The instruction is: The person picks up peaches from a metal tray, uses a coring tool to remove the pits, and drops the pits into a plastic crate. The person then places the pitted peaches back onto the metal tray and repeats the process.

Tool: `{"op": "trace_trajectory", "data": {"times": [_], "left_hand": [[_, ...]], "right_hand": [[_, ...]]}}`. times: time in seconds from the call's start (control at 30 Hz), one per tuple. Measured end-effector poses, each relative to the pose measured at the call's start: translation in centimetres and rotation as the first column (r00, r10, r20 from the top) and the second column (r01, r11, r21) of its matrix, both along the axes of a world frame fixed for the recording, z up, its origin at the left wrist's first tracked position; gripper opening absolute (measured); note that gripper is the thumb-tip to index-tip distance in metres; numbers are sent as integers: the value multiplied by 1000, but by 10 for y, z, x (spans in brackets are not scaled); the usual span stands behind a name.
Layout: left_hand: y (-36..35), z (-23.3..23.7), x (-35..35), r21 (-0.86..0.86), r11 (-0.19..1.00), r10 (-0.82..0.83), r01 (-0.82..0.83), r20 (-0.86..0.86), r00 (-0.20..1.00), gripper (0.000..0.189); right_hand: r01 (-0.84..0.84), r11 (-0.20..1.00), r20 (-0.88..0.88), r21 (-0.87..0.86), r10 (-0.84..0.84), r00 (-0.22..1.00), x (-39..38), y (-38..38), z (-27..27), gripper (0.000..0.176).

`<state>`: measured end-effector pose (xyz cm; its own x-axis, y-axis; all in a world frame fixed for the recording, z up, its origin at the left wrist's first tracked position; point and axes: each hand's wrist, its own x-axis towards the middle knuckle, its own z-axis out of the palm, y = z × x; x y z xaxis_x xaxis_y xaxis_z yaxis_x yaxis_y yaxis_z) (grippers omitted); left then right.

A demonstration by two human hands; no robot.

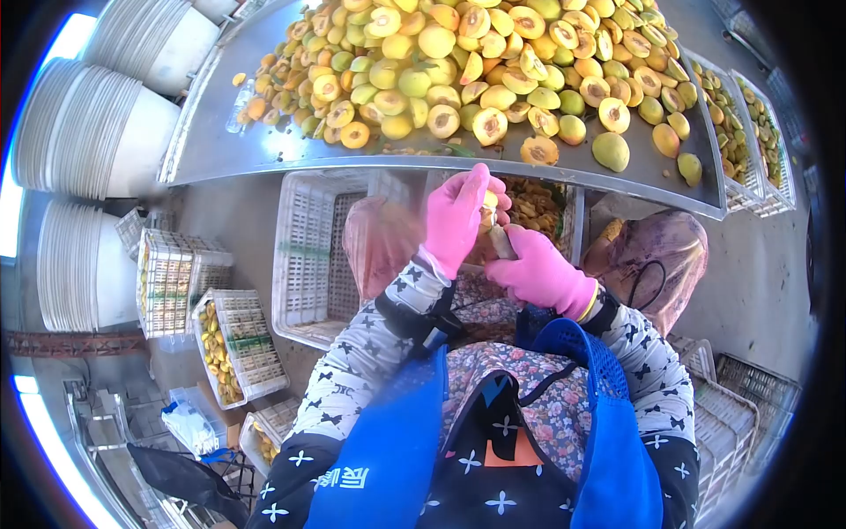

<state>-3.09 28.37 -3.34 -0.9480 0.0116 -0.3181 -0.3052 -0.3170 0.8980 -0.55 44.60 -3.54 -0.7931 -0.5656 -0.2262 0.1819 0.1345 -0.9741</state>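
My left hand (457,218), in a pink glove, is raised in front of the table edge with its fingers closed round a piece of yellow peach (488,208). Only a small part of that fruit shows between the fingers. In my right hand (545,275), also pink-gloved, is a small hand tool (502,243) with a greyish shaft; its tip meets or nearly meets the fruit, and its exact kind is hard to make out. A large heap of peaches (414,79), many halved with brown centres showing, lies on the metal table (397,159) beyond my hands.
Below the table edge stand a white plastic crate (300,256) and another holding yellowish-brown fruit pieces (533,201). Stacked white tubs (97,132) rise at the left, near crates of fruit (251,344). More filled crates (727,132) stand at the right.
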Motion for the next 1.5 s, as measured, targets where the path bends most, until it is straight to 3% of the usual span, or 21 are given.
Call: {"op": "trace_trajectory", "data": {"times": [0.07, 0.13, 0.17, 0.27, 0.47, 0.5, 0.57, 0.6, 0.63, 0.67, 0.7, 0.77, 0.8, 0.9, 1.0, 1.1, 1.13, 1.27, 1.33, 1.37, 1.5], "left_hand": [[11, -10, -3, -171, 977, 98, -128, -178, 979, 34], [20, -16, -5, -200, 949, 194, -243, -237, 952, 37], [19, -15, -6, -101, 981, 147, -163, -145, 978, 37], [7, -4, -13, 148, 989, -28, 19, 63, 998, 40], [-8, -21, -25, 96, 951, -290, 294, -61, 955, 44], [-9, -22, -25, 129, 963, -239, 235, 14, 971, 44], [-8, -21, -21, 179, 977, -149, 120, 162, 975, 45], [-16, -13, -17, -1, 998, -56, 56, -25, 998, 44], [-38, 3, -13, 11, 999, -53, 53, 57, 997, 43], [-66, 19, -9, -2, 1000, -12, 12, 80, 997, 33], [-100, 26, 0, -69, 997, 20, -16, 55, 998, 27], [-168, 22, 3, -590, 800, 12, -114, -175, 985, 29], [-198, 13, -1, -785, 561, -21, -264, -333, 943, 33], [-210, 23, -50, -898, 363, 110, -249, -224, 968, 47], [-218, -27, -118, -978, -182, 166, -97, -128, 978, 63], [-205, -44, -151, -981, -175, 255, 86, 39, 966, 71], [-207, -57, -154, -975, -206, 242, -81, -131, 961, 59], [-206, -50, -137, -965, 126, 81, -230, -221, 972, 39], [-178, -32, -111, -619, 708, 191, -340, -296, 936, 38], [-157, -20, -95, -317, 884, 256, -343, -287, 923, 38], [-73, 17, -52, 188, 977, 154, -97, -312, 937, 32]], "right_hand": [[147, 983, -688, 106, -34, 725, -2, -7, -25, 23], [59, 992, -197, 108, -37, 980, -5, -8, -22, 22], [22, 996, 79, 90, -29, 996, -7, -7, -13, 21], [72, 994, 357, -83, -38, 934, -10, -3, 9, 20], [-182, 971, 473, -157, 235, 849, -19, 16, 15, 15], [-258, 948, 481, -188, 318, 817, -18, 10, 13, 15], [-112, 983, 451, -147, 167, 877, -16, 6, 14, 14], [-72, 997, 350, -29, 77, 934, -18, 9, 10, 15], [-29, 997, 227, 72, 12, 974, -22, 14, 4, 16], [-17, 951, -109, 308, 52, 993, -25, 23, -1, 21], [82, 898, -510, 433, 168, 844, -24, 36, -27, 27], [139, 805, -522, 576, 232, 821, -20, 51, -53, 30], [139, 765, -500, 629, 262, 825, -19, 56, -61, 30], [89, 745, -425, 661, 273, 863, -29, 48, -43, 29], [109, 791, -461, 602, 233, 856, -31, 41, -22, 28], [149, 805, -502, 575, 203, 841, -23, 42, -15, 29], [152, 807, -496, 571, 191, 847, -21, 42, -19, 30], [198, 895, -534, 399, 51, 844, -20, 33, -18, 37], [254, 928, -584, 273, -49, 810, -27, 18, -4, 37], [290, 934, -612, 210, -106, 783, -31, 7, 9, 37], [343, 939, -760, 27, -204, 617, -45, -34, 31, 35]]}}
